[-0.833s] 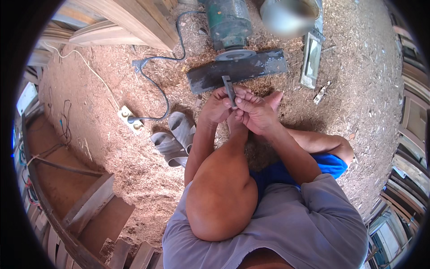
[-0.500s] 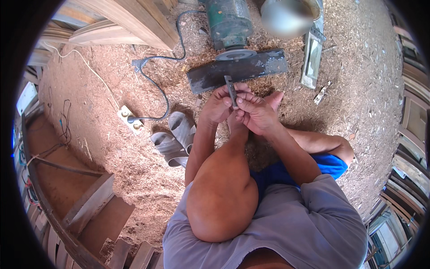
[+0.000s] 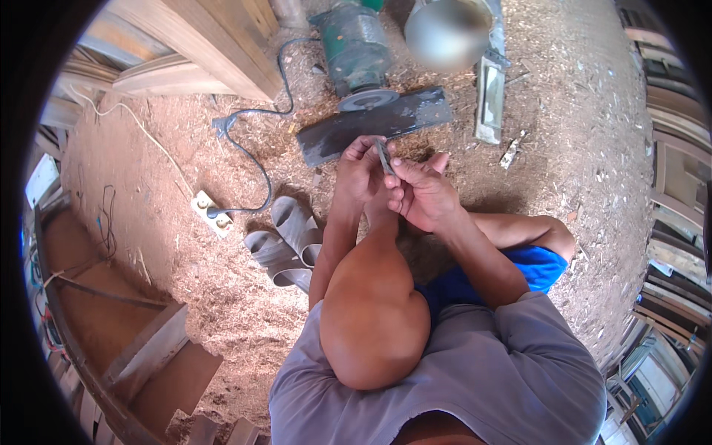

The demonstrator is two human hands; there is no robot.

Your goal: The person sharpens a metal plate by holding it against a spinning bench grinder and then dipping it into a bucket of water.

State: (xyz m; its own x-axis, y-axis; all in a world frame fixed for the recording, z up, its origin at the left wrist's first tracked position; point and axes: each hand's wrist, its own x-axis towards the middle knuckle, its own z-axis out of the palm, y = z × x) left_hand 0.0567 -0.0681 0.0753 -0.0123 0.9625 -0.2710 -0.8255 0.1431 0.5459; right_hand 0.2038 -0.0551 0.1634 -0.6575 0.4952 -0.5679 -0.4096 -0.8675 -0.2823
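Between my two hands is a narrow, flat, dark metal blade (image 3: 383, 156), seen nearly edge-on. My left hand (image 3: 357, 176) pinches it from the left, fingertips near its far end. The thumb and fingers of my right hand (image 3: 429, 194) close on its nearer end. Just beyond my hands, a long dark board (image 3: 371, 127) lies on the shavings. A round grinding disc (image 3: 368, 100) sits at the near end of a green motor (image 3: 354, 58), over the board's far edge.
A pale pot (image 3: 447, 35) and a long sharpening-stone holder (image 3: 489, 100) stand at far right. Sandals (image 3: 285, 241) lie left of my leg, beside a power strip (image 3: 211, 213) with a dark cable. Timber (image 3: 215, 44) fills the far left; wood frames (image 3: 678, 178) line the right.
The blade has turned from showing its flat face to nearly edge-on, and its far end has drawn back toward my fingers. The whole view has shifted slightly.
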